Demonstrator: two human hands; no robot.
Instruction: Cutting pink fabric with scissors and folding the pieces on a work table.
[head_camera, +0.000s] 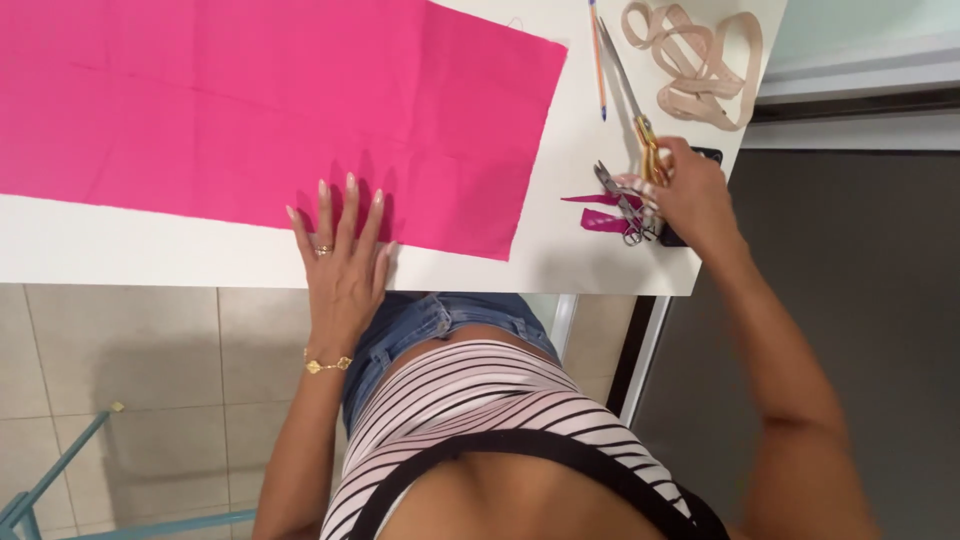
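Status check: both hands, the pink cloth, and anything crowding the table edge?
Left hand flat on pink fabric. Right hand gripping gold-handled scissors. Small snips, pink scraps beside it.

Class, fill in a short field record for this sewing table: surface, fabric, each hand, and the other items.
surface: white table
fabric: pink cloth, spread flat
left hand: palm down, fingers spread on the cloth's near edge
right hand: on the gold-handled scissors
beside it: small grey scissors, pink scraps
far edge: beige ribbon, pen

A dark phone (708, 156), screen mostly hidden, lies at the table's (560, 262) right edge.
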